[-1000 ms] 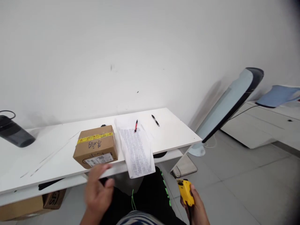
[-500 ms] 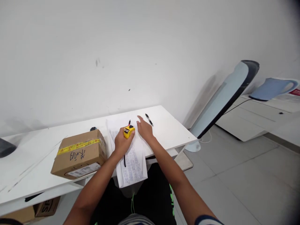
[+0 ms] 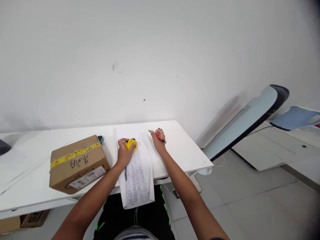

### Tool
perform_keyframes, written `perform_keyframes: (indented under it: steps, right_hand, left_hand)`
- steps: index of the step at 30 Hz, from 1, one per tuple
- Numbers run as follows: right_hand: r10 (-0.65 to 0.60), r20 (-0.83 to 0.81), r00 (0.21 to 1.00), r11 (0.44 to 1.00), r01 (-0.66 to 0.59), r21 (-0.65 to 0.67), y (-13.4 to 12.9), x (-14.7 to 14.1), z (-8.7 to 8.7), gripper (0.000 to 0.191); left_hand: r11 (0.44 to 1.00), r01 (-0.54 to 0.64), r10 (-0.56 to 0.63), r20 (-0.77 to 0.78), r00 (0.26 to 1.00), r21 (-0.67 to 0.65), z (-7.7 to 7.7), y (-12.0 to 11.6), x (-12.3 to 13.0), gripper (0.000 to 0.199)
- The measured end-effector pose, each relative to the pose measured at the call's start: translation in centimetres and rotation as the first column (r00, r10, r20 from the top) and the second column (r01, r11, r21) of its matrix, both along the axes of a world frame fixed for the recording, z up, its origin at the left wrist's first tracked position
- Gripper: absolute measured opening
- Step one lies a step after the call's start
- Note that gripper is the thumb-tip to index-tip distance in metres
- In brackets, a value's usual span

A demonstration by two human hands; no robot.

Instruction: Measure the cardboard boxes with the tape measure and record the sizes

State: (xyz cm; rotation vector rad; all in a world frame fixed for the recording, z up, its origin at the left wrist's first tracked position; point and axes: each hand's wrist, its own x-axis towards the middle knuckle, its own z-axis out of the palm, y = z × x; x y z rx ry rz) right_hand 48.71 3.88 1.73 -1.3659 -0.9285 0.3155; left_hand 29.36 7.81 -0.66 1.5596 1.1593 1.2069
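A yellow tape measure (image 3: 130,144) is gripped in my left hand (image 3: 124,154), above a long sheet of paper (image 3: 137,186) filled with handwriting. The black wrist strap (image 3: 125,174) of the tape measure hangs down over the sheet. In my right hand (image 3: 158,141), to the right of the writing, is a red pen (image 3: 159,137) with its tip pointing up and left. A small dark tip shows just behind the right fingers; I cannot make out what it belongs to. The sheet's lower end hangs past the table's front edge.
On the white table (image 3: 185,150) to the left stands a taped cardboard box (image 3: 78,163), with a small dark blue object (image 3: 100,139) behind its corner. A wall rises behind. At the right are a leaning light-blue panel (image 3: 245,123) and a blue jug-like shape (image 3: 295,118).
My right hand, empty before, has closed on the red pen, which lay on the paper near the tape measure. My left hand with the tape measure sits slightly lower left. The view has shifted.
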Motion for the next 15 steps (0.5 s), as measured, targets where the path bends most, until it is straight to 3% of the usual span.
perform_keyframes:
  steps: [1, 6, 10, 15]
  right_hand:
    - [0.037, -0.070, 0.997, 0.999, -0.034, 0.038, -0.3, -0.9, -0.6, 0.029]
    - [0.322, -0.026, 0.946, 0.936, -0.323, -0.143, -0.4, -4.0, -2.5, 0.030]
    - [0.207, -0.064, 0.976, 0.950, -0.216, -0.228, -0.1, -3.6, -2.6, 0.047]
    - [0.215, -0.027, 0.976, 0.942, -0.215, -0.259, -0.3, -3.3, -3.1, 0.043]
  left_hand:
    - [1.000, -0.023, 0.022, 0.015, 1.000, 0.018, -0.1, 0.0, 0.1, 0.057]
    - [0.998, -0.060, 0.060, 0.006, 0.998, 0.021, -0.3, -0.1, 0.0, 0.047]
    - [1.000, -0.029, 0.029, 0.019, 0.999, 0.008, -0.1, -0.1, 0.1, 0.043]
    - [0.998, 0.025, -0.026, 0.011, 1.000, 0.066, -0.1, -0.4, 0.0, 0.043]
